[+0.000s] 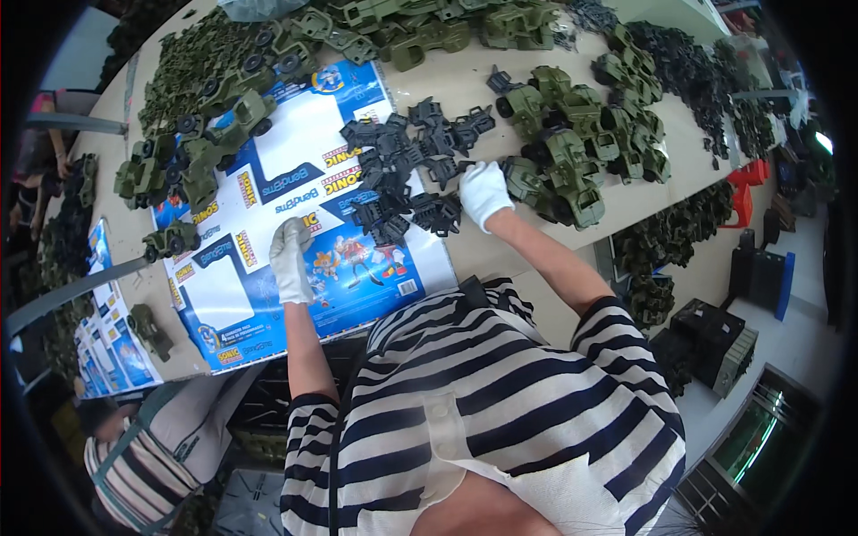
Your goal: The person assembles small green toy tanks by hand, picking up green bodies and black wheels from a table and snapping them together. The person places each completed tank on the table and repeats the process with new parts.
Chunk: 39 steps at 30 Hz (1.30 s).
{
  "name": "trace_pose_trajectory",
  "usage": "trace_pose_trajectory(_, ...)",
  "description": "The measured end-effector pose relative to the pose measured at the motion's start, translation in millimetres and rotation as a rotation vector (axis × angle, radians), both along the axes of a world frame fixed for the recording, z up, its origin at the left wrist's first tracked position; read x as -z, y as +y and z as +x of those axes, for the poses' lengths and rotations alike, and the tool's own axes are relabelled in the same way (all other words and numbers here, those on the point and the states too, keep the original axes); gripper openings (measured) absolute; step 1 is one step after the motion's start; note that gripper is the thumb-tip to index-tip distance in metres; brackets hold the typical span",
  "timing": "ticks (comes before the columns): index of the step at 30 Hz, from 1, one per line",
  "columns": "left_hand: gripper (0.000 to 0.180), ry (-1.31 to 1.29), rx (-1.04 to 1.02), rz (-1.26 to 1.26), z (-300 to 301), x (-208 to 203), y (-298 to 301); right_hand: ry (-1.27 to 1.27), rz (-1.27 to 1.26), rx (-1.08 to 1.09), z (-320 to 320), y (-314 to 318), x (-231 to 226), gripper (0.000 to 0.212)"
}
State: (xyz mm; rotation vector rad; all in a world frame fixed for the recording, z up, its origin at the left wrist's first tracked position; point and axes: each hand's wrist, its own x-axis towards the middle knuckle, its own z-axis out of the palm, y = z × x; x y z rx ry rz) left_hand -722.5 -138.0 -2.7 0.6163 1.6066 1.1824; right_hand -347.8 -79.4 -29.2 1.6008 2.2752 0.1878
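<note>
My left hand, in a white glove, is over a blue printed cardboard sheet with white areas and cartoon figures. Its fingers are curled together, and anything between them is hidden. To the right, my white-gloved right hand reaches to the edge of a pile of black plastic toy parts. The fingers are bent inward, and a dark bit of a part shows at their tips. Just right of this hand stands a cluster of olive-green toy jeeps.
More green toy vehicles line the table's left side, with loose green pieces behind. Dark small parts are heaped at the far right. A person in a striped top is at lower left. Dark crates stand on the floor at right.
</note>
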Motion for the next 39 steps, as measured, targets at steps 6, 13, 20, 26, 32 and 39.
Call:
trace_pose_trajectory(6, 0.028, 0.097, -0.102, 0.166, -26.3, -10.5, 38.5, 0.13, 0.06, -0.223, 13.6, -3.3, 5.7, 0.015)
trace_pose_trajectory(13, 0.098, 1.535, -0.034, 0.237, -108.3, -89.1, 131.8, 0.019, 0.134, -0.315, 22.0, 5.0, 0.3, 0.017)
trace_pose_trajectory(20, 0.11, 1.114, 0.266, 0.074, -156.2, -74.3, 178.6, 0.203, 0.021, 0.075, 9.4, 10.5, -28.7, 0.064)
trace_pose_trajectory(26, 0.097, 0.858, 0.124, 0.191, -111.8, -92.7, 143.4, 0.237, 0.011, 0.05, 14.0, 10.7, -8.5, 0.025)
trace_pose_trajectory(32, 0.06, -0.126, 0.101, -0.149, -73.8, -41.8, 48.4, 0.194, 0.069, 0.069, 3.9, 4.2, -31.3, 0.012)
trace_pose_trajectory(39, 0.068, 0.211, -0.022, -0.473, -48.6, -29.1, -8.1, 0.503, -0.128, 0.184, 106.5, 71.2, -118.9, 0.016)
